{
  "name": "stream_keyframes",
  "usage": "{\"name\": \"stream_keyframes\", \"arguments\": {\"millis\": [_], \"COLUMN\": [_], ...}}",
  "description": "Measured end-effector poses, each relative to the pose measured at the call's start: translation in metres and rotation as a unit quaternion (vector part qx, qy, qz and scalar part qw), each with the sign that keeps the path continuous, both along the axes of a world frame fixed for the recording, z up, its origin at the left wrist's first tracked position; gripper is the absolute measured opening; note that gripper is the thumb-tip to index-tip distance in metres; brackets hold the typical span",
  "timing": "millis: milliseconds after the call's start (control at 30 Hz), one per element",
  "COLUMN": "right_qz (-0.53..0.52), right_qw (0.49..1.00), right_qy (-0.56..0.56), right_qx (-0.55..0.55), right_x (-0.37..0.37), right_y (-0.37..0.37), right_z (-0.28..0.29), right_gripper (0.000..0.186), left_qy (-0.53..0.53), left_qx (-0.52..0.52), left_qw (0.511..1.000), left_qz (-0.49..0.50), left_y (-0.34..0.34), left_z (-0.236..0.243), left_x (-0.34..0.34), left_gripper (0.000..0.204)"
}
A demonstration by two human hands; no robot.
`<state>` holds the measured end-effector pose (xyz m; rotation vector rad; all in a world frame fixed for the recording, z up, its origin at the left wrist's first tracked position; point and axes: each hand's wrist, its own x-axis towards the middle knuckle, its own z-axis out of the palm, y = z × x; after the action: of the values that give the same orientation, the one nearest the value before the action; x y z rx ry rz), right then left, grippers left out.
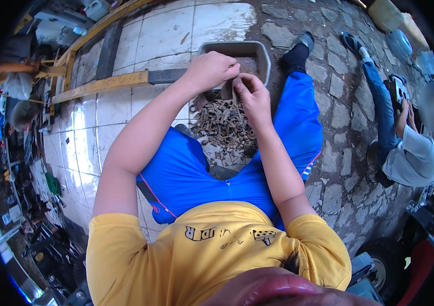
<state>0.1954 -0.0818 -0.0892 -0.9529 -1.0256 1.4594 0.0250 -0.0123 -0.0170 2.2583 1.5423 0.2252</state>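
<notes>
My left hand [212,69] is over the near edge of a grey plastic tub [264,58], its fingers bent together in a pinch. What they hold, if anything, is too small to make out. Close beside it, my right hand [253,99] is closed, thumb against fingers, on a thin brownish flat piece [228,90]. Below both hands, between my legs, lies a pile of rusty metal hardware [222,122], with small nuts, bolts and brackets mixed together. Part of the pile is hidden by my right hand.
A yellow and black metal frame [104,86] crosses the white tiled floor [87,132] at left. Stone paving [337,117] lies to my right, where another person [413,158] sits. Plastic containers [399,43] stand at the far right, a wheel [380,270] at the near right.
</notes>
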Motion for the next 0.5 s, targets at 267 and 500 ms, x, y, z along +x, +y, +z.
{"name": "stream_keyframes", "arguments": {"millis": [267,500], "right_qz": [0.038,0.081], "right_qw": [0.998,0.983], "right_qy": [0.009,-0.061], "right_qx": [-0.047,0.156], "right_x": [-0.003,0.009], "right_y": [0.002,0.008], "right_z": [-0.002,-0.001], "right_gripper": [0.035,0.053], "left_qy": [0.007,-0.041], "left_qx": [-0.016,0.016], "left_qw": [1.0,0.999], "left_qz": [0.007,0.016], "left_y": [-0.007,0.008], "left_z": [0.004,-0.006], "left_x": [-0.004,-0.017], "left_gripper": [0.041,0.047]}}
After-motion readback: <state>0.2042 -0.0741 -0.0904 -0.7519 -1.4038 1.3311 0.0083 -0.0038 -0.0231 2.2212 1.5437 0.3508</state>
